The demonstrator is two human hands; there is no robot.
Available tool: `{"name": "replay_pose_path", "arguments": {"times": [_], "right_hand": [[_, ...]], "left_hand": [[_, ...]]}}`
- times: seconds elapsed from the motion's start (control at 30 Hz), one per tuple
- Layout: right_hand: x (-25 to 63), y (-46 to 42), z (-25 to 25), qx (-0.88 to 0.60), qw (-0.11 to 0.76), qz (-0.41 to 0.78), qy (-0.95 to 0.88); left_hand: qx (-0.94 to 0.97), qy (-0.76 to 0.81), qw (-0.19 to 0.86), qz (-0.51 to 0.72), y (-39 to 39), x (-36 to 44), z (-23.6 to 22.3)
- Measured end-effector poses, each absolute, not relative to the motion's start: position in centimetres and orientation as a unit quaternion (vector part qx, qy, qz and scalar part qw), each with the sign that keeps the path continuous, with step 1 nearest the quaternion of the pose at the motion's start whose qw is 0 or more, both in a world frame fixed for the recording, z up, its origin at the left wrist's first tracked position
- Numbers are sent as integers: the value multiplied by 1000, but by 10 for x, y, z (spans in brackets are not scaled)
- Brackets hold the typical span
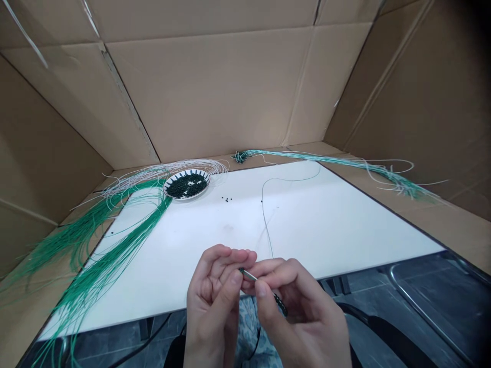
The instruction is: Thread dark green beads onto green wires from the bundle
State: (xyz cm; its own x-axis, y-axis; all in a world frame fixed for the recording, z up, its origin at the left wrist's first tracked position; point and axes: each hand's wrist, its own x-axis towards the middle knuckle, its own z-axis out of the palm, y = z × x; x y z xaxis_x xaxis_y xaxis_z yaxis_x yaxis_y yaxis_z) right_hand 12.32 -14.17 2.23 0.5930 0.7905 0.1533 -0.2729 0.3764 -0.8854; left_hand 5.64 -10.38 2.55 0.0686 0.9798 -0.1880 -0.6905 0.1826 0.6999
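Observation:
Both hands meet at the near edge of a white board [307,225]. My left hand [215,296] pinches a small dark green bead [241,270] between thumb and fingertips. My right hand [295,301] pinches a thin cord [264,214] by its pale stiff end, which touches the bead. Several dark beads [281,304] hang on the cord under the right palm. The cord runs up across the board in a loop. A small patterned dish [205,176] of dark green beads sits at the far left of the board.
Long green and white cord bundles [95,240] fan over the board's left side. Another green bundle [345,163] lies along the far right. A few loose beads [226,199] lie near the dish. Cardboard walls [215,87] enclose the table; chair frame [414,301] at right.

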Motion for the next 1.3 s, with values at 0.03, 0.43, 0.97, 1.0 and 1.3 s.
{"name": "replay_pose_path", "arguments": {"times": [0.03,0.43,0.97,1.0,1.3], "right_hand": [[123,-142,23,-439,778,342,-292],[131,-142,22,-442,754,366,-319],[143,-142,17,-432,712,467,-296],[142,-142,16,-432,715,462,-298],[136,-143,16,-429,741,390,-339]], "left_hand": [[223,325,699,597,-104,56,25],[246,326,697,589,-103,53,23],[295,308,703,569,-100,42,23],[289,308,706,568,-100,42,24],[269,296,721,566,-99,42,28]]}}
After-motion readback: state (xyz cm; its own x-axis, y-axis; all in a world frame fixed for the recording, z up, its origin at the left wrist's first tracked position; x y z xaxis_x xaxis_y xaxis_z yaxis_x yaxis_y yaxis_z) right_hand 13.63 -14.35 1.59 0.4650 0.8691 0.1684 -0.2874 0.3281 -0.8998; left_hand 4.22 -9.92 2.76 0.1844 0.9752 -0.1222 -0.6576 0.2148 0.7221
